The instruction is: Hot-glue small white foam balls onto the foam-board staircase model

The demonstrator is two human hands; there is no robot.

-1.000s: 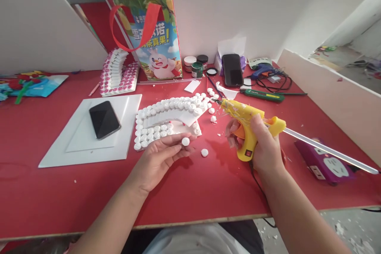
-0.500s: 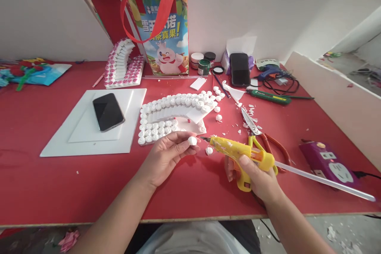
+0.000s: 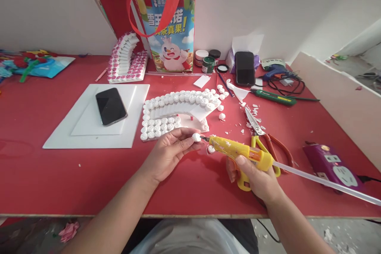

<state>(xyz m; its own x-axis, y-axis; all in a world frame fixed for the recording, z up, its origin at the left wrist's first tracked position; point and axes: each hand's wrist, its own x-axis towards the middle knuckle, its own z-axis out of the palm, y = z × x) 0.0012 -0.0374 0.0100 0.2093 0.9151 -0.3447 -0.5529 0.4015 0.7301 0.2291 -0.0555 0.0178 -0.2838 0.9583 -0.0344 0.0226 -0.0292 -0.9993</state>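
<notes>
Between the thumb and fingers of my left hand (image 3: pixel 171 152) is a small white rosette (image 3: pixel 196 137). My right hand (image 3: pixel 258 178) is wrapped round the handle of a yellow glue gun (image 3: pixel 229 147), whose nozzle meets the rosette's right side. A clear glue stick (image 3: pixel 324 181) sticks out of the gun's back. Just behind my left hand stands a white curved piece (image 3: pixel 178 107) covered with rows of white rosettes. One loose rosette (image 3: pixel 211 149) lies under the nozzle, and several more lie right of the curved piece.
Scissors (image 3: pixel 258 127) with red and yellow handles lie behind the gun, near white scraps. A purple power strip (image 3: pixel 333 166) is at the right. White boards (image 3: pixel 59 135) with a phone (image 3: pixel 111 106) are at the left. A tall bag (image 3: pixel 169 20) and paint jars (image 3: pixel 208 64) stand at the back.
The glue gun's nozzle and the rosette in my left hand have come together; a small gap was between them before. The view has shifted slightly.
</notes>
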